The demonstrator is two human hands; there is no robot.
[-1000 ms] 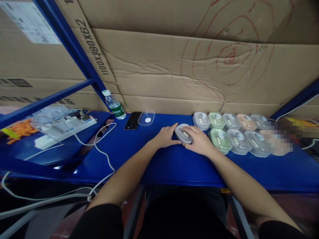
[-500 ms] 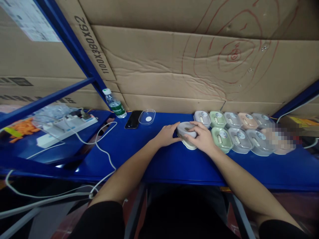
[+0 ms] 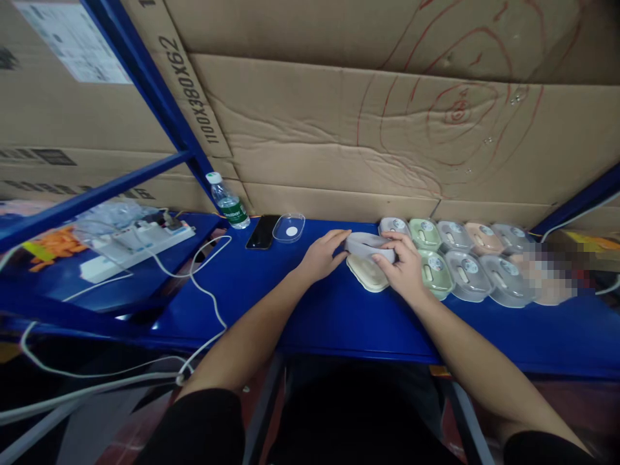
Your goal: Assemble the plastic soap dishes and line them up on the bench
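My right hand (image 3: 404, 268) grips a grey oval lid (image 3: 369, 245) and holds it raised on edge above a cream oval container base (image 3: 369, 274) that lies on the blue shelf (image 3: 339, 316). My left hand (image 3: 323, 255) rests just left of them, fingers stretched toward the lid's left end and touching it. Right of my hands stand two rows of closed oval boxes in grey, green and peach (image 3: 455, 258).
A clear lid with a white sticker (image 3: 288, 227), a black phone (image 3: 262, 232) and a water bottle (image 3: 227, 201) lie at the back left. A power strip (image 3: 138, 242) with white cables (image 3: 203, 284) sits further left. Cardboard sheets (image 3: 339, 129) form the back wall.
The grey lid, flat on its base a second ago, has been lifted off by my right hand and tipped up, which uncovers the cream base. My left hand stayed beside it.
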